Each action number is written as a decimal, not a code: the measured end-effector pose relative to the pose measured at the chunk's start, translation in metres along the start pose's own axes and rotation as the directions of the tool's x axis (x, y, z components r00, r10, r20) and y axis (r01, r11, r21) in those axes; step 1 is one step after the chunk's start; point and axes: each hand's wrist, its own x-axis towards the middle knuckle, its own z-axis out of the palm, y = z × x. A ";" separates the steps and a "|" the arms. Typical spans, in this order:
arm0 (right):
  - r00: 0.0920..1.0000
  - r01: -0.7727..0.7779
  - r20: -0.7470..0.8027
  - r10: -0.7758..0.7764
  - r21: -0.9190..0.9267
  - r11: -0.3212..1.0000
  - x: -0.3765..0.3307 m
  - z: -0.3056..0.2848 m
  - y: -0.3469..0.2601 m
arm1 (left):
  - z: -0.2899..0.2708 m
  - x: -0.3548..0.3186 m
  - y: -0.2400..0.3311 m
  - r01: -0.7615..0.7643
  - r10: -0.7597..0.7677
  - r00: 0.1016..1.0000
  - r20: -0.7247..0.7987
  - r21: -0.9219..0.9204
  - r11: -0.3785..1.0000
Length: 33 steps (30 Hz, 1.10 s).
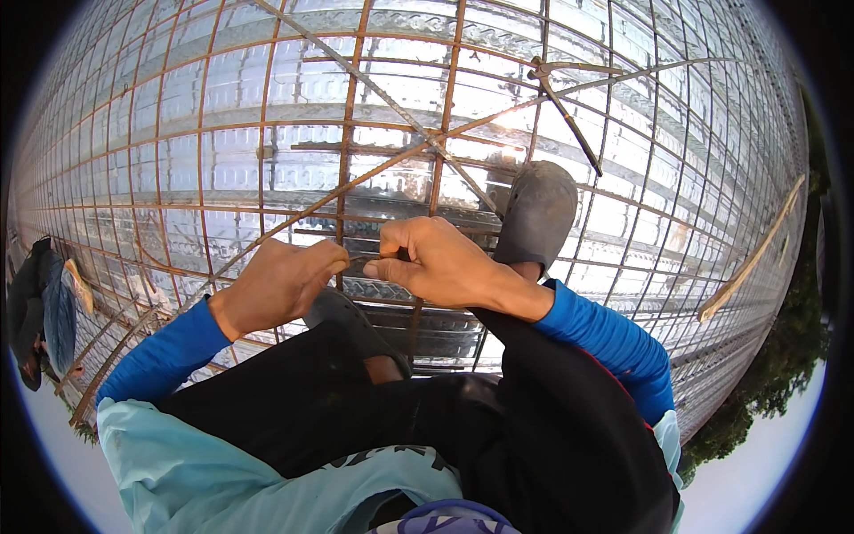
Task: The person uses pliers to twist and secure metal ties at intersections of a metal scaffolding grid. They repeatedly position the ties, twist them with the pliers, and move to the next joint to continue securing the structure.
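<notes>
My left hand (283, 280) and my right hand (440, 264) meet in front of my knees, fingertips almost touching. Each is closed in a pinch, and a short piece of thin wire (358, 259) seems to span the small gap between them. Most of the wire is hidden by the fingers. Below and around them runs a grid of rusty steel rebar (345, 160), with diagonal bars (391, 162) crossing just beyond my hands. A pair of pincers (567, 114) lies spread on the grid, ahead and to the right of my right hand.
Shiny corrugated metal decking (400, 107) lies under the bars. My dark shoes (539, 209) rest on the grid. At the far left, part of another person in dark clothing (36, 303) shows. A wooden stick (752, 254) lies at the right, with trees (769, 392) beyond the edge.
</notes>
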 end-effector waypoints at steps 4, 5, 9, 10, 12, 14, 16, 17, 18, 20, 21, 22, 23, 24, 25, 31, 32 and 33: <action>0.978 0.159 -0.086 -0.192 -0.294 0.943 -0.009 -0.003 0.008 | 0.009 0.003 -0.006 -0.022 0.022 1.000 -0.017 -0.043 0.999; 0.958 0.209 -0.110 -0.264 -0.359 0.910 -0.010 -0.001 0.007 | 0.005 0.006 -0.001 0.062 -0.059 0.998 0.032 -0.116 0.991; 0.889 0.334 -0.091 -0.450 -0.543 0.770 -0.008 0.003 -0.011 | 0.010 0.009 -0.009 0.089 -0.128 0.989 -0.069 -0.409 0.908; 0.881 0.353 -0.065 -0.469 -0.570 0.742 -0.006 0.004 -0.017 | 0.007 0.010 -0.009 0.114 -0.149 0.988 -0.047 -0.438 0.892; 0.878 0.346 -0.050 -0.476 -0.619 0.704 -0.001 0.011 -0.019 | 0.004 0.008 -0.008 0.098 -0.140 0.988 -0.063 -0.443 0.891; 0.896 0.328 -0.031 -0.442 -0.626 0.708 0.004 0.017 -0.018 | 0.006 0.004 -0.011 0.021 -0.084 0.986 -0.142 -0.397 0.918; 0.930 0.294 -0.005 -0.368 -0.591 0.751 0.011 0.023 -0.016 | 0.004 -0.005 -0.022 0.014 -0.021 0.995 -0.102 -0.076 0.997; 0.945 0.292 0.026 -0.326 -0.515 0.806 0.017 0.025 -0.012 | 0.003 -0.010 -0.026 0.012 -0.005 0.997 -0.077 0.090 0.996; 0.957 0.282 0.062 -0.284 -0.437 0.854 0.023 0.026 -0.006 | 0.003 -0.013 -0.029 -0.031 0.038 0.999 -0.037 0.189 0.982; 0.979 0.137 0.169 -0.116 -0.121 0.983 0.035 0.024 0.000 | 0.002 -0.015 -0.036 -0.124 0.109 0.992 0.061 0.373 0.920; 0.965 -0.027 0.264 -0.002 0.109 0.994 0.040 0.022 0.002 | 0.004 -0.017 -0.040 -0.163 0.159 0.986 0.044 0.387 0.907; 0.922 -0.213 0.378 0.085 0.311 0.926 0.045 0.019 0.002 | 0.005 -0.020 -0.042 -0.169 0.171 0.985 0.031 0.393 0.904; 0.860 -0.377 0.481 0.168 0.379 0.845 0.046 0.015 -0.001 | 0.006 -0.022 -0.044 -0.177 0.184 0.983 0.021 0.393 0.902; 0.829 -0.446 0.529 0.181 0.430 0.785 0.049 0.012 -0.002 | 0.006 -0.023 -0.046 -0.186 0.197 0.980 0.013 0.394 0.900; 0.796 -0.512 0.575 0.189 0.474 0.716 0.051 0.009 -0.002 | 0.005 -0.023 -0.049 -0.203 0.201 0.978 0.050 0.428 0.881; 0.811 -0.475 0.554 0.187 0.438 0.763 0.056 -0.026 -0.003 | -0.015 0.018 -0.056 -0.368 0.431 0.902 -0.014 0.497 0.786; 0.845 -0.396 0.505 0.173 0.374 0.839 0.060 -0.036 -0.001 | -0.016 0.029 -0.055 -0.367 0.447 0.893 -0.050 0.492 0.789; 0.877 -0.314 0.456 0.154 0.300 0.901 0.062 -0.047 0.000 | -0.019 0.038 -0.051 -0.330 0.384 0.923 -0.034 0.445 0.832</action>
